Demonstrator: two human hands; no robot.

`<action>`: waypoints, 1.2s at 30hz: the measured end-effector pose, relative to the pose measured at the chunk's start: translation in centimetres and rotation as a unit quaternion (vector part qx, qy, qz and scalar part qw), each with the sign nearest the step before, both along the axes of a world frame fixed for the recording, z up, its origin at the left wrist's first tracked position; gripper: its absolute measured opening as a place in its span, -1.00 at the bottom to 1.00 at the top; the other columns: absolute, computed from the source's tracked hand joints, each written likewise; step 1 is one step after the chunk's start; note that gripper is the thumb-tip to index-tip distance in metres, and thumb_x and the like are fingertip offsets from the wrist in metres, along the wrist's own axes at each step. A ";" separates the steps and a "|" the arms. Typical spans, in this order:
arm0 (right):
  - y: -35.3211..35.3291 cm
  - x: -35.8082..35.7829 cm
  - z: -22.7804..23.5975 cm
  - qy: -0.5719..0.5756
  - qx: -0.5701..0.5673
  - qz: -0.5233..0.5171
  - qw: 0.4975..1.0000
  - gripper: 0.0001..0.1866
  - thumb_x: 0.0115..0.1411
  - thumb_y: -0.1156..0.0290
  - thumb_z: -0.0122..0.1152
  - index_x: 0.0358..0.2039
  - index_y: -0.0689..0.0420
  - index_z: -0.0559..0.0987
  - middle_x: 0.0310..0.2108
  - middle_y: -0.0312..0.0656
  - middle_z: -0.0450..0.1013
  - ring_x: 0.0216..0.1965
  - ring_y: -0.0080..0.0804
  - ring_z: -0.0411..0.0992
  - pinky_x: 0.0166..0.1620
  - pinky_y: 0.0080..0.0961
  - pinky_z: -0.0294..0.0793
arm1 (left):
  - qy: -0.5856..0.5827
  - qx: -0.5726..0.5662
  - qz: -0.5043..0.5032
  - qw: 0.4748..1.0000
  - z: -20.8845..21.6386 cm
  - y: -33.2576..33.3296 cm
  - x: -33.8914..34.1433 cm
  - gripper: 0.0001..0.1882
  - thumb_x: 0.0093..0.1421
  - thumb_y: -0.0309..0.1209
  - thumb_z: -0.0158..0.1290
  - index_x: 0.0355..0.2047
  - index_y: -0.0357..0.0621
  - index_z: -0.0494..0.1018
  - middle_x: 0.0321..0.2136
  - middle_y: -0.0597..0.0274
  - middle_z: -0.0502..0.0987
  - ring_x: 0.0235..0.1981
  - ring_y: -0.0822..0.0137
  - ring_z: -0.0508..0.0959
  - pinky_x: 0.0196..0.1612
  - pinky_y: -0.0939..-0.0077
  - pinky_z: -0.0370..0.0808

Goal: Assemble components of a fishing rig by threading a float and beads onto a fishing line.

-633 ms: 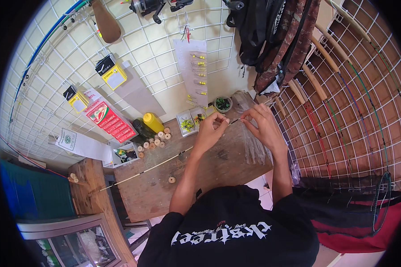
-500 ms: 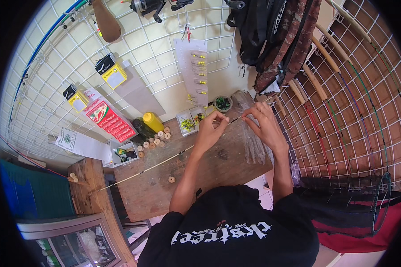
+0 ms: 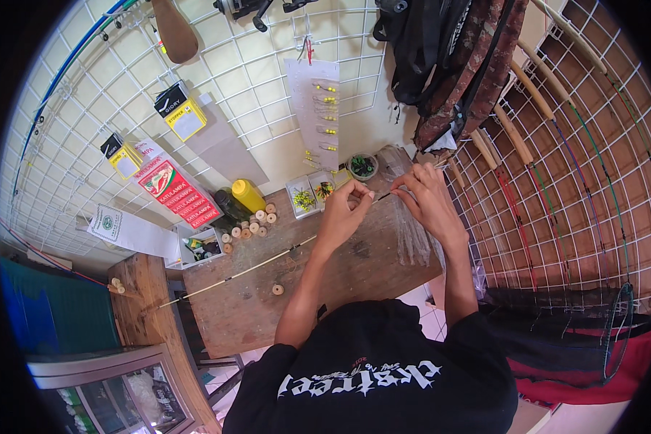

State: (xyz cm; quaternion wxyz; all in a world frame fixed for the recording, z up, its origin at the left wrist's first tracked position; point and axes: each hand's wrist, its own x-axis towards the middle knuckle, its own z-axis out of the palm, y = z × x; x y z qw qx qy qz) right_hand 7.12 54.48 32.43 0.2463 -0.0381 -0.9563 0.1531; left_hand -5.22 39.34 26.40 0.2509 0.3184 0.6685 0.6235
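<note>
A thin cream fishing rod (image 3: 253, 271) with dark bands slants across the table from lower left up to my hands. My left hand (image 3: 346, 211) is closed in a pinch at its upper part, thumb against fingertips. Just to the right, the fingertips of my right hand (image 3: 428, 199) pinch the rod's dark end section. A short dark stretch shows between the two hands. What lies inside the right fingers is too small to make out. Under the right forearm lies a clear plastic bag (image 3: 412, 235).
Several cork rings (image 3: 262, 231) lie by a yellow bottle (image 3: 247, 195); a single cork ring (image 3: 278, 289) lies nearer. White trays of small lures (image 3: 304, 199) and a round tub (image 3: 362, 167) stand at the back. Fishing rods hang on the right-hand wire grid (image 3: 535, 184).
Both hands keep their pinch at nearly the same place. The left hand has shifted slightly right, and the view has tilted a little.
</note>
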 end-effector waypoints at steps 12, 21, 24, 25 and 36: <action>-0.1 -0.2 0.2 -0.015 0.016 0.006 1.000 -0.86 0.02 0.40 0.32 -0.36 0.08 0.61 -0.24 -0.24 0.44 -0.19 -0.29 0.29 -0.10 -0.36 0.21 | 0.023 0.018 0.008 1.000 -0.3 0.1 0.2 -0.84 0.24 -0.41 0.08 -0.34 -0.30 0.43 -0.48 0.36 0.43 -0.59 0.64 0.39 -0.58 0.70 0.31; 0.2 -0.2 -0.5 -0.032 0.026 0.017 0.999 -0.86 0.01 0.35 0.32 -0.37 0.04 0.63 -0.34 -0.32 0.52 -0.14 -0.33 0.29 -0.05 -0.38 0.16 | 0.070 0.030 0.030 0.997 0.0 0.5 0.7 -0.87 0.19 -0.52 0.10 -0.30 -0.36 0.46 -0.38 0.16 0.48 -0.45 0.50 0.46 -0.47 0.58 0.45; 0.2 -0.2 -0.6 -0.026 0.033 0.021 0.999 -0.87 0.01 0.35 0.32 -0.39 0.04 0.63 -0.35 -0.31 0.52 -0.14 -0.34 0.29 -0.04 -0.38 0.16 | 0.097 0.040 0.017 0.994 -0.6 0.5 0.5 -0.86 0.20 -0.48 0.10 -0.28 -0.32 0.47 -0.37 0.15 0.49 -0.42 0.49 0.46 -0.48 0.57 0.44; 0.3 -0.2 -0.7 -0.019 0.035 0.025 0.999 -0.87 0.00 0.37 0.33 -0.39 0.05 0.63 -0.35 -0.31 0.51 -0.15 -0.34 0.30 -0.04 -0.37 0.17 | 0.097 0.039 0.018 0.994 -0.7 0.5 0.5 -0.86 0.20 -0.48 0.10 -0.28 -0.32 0.47 -0.37 0.15 0.49 -0.42 0.49 0.46 -0.48 0.57 0.44; 0.5 0.2 -0.8 0.000 0.007 0.067 0.998 -0.84 -0.04 0.43 0.35 -0.39 0.14 0.62 -0.39 -0.23 0.50 -0.25 -0.27 0.37 -0.15 -0.38 0.29 | -0.031 -0.031 -0.109 0.993 -0.1 0.1 -0.7 -0.79 0.26 -0.29 0.09 -0.28 -0.20 0.50 -0.49 0.39 0.45 -0.65 0.62 0.37 -0.61 0.71 0.27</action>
